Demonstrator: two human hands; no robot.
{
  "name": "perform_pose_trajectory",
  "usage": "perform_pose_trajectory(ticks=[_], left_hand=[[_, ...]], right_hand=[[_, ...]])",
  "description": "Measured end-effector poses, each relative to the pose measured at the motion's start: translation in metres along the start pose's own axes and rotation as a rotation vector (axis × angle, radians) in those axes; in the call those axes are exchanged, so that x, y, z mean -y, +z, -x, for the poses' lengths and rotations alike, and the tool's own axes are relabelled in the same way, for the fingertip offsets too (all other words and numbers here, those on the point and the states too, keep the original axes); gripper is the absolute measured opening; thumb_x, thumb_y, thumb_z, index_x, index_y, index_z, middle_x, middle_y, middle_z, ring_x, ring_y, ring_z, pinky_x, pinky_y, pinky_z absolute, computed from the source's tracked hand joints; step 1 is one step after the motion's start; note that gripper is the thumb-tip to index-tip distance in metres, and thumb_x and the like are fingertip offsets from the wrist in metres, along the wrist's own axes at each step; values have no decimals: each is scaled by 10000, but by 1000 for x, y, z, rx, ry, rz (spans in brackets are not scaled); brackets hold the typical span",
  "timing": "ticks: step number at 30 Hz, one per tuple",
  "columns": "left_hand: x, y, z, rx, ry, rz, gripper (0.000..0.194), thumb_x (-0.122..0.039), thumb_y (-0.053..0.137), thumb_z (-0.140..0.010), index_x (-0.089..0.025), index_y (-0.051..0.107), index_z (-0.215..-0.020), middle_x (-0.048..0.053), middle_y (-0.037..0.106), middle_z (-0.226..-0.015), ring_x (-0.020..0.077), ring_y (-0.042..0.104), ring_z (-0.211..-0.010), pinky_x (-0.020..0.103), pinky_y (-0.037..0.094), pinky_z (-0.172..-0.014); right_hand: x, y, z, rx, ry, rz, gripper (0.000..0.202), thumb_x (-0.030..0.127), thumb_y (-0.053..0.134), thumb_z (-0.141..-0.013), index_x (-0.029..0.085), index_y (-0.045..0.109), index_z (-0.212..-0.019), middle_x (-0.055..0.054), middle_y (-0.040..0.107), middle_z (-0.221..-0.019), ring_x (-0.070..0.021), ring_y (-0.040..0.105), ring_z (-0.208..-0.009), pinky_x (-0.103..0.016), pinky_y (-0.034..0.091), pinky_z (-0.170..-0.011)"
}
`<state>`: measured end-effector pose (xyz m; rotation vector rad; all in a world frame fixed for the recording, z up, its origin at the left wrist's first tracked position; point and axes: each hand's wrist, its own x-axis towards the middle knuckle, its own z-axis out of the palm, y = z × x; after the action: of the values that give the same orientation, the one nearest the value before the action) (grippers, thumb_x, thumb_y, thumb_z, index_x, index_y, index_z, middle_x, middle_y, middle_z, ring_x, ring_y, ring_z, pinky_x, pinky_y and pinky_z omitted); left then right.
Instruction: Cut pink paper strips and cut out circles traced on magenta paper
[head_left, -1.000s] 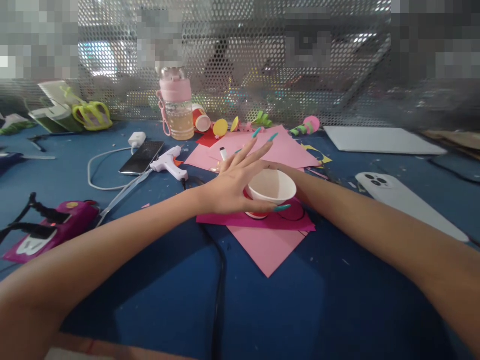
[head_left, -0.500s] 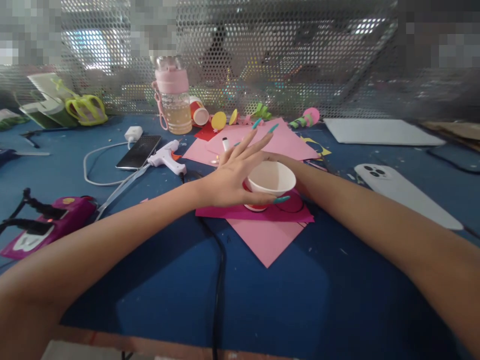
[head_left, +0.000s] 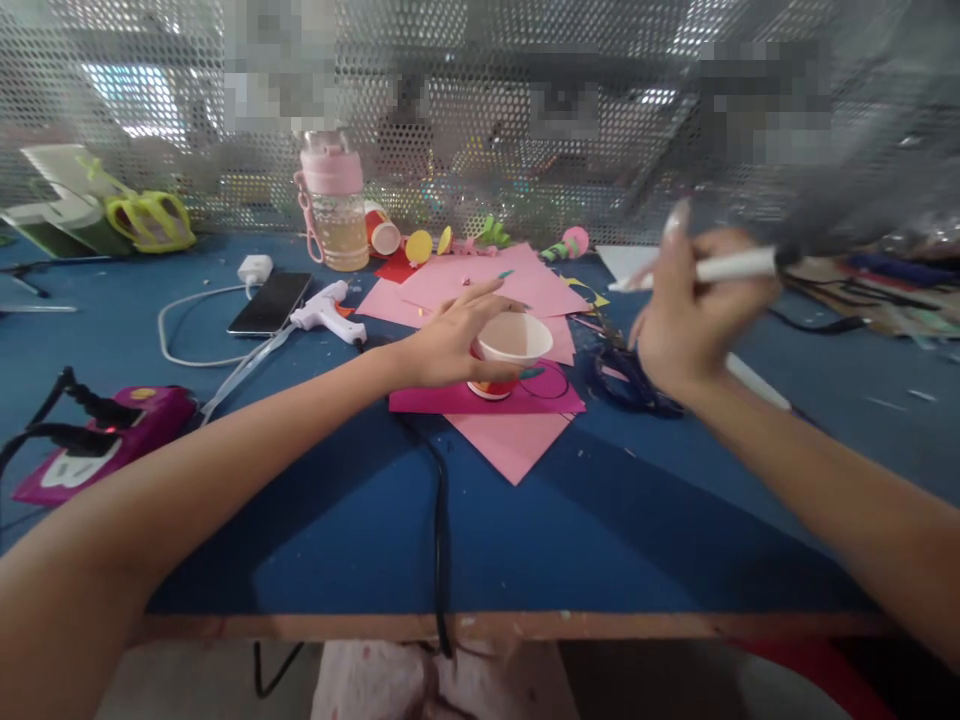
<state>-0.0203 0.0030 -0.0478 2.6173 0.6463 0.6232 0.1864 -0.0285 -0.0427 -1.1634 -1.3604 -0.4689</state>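
My left hand (head_left: 465, 345) is wrapped round the side of a red paper cup (head_left: 517, 338) with a white inside. The cup stands upright on a magenta sheet of paper (head_left: 420, 399), where a drawn black circle shows beside it. Pale pink paper (head_left: 514, 450) lies underneath. Raised to the right, my right hand (head_left: 686, 315) is closed round a white marker (head_left: 739, 266) with a black end, a little blurred by motion. Dark-handled scissors (head_left: 634, 385) lie on the table below that hand.
A white glue gun (head_left: 326, 312), a black phone (head_left: 271, 303) and a purple power strip (head_left: 127, 430) lie to the left. A pink-lidded bottle (head_left: 335, 205) stands at the back by a perforated metal screen. One black cord (head_left: 441, 540) runs over the front edge.
My right hand has swung from behind the cup out to the right, carrying the marker. My left hand stays on the cup. The view has shifted, showing the table's front edge and the scissors.
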Motion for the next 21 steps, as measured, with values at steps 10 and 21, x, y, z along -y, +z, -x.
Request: perform_pose_trajectory(ticks=[10,21], left_hand=[[0,0,2,-20,-13,-28,606,-498,598,-671,-151,458,-1147,157,466,-1266,277,382,-1209,449,277,-994],[-4,-2,-1,58,-72,-53,589,-544,551,-679,-188,429,-1133,98,506,-1183,257,399,-1156,435,262,-965]], right_hand=[[85,-58,70,499,-930,58,240,291,470,-817,115,592,-708,-38,519,-526,-144,476,-530,-251,361,-500],[107,-18,83,571,-996,282,154,197,469,-861,112,579,-798,-31,580,-562,-132,509,-514,-251,300,-500]])
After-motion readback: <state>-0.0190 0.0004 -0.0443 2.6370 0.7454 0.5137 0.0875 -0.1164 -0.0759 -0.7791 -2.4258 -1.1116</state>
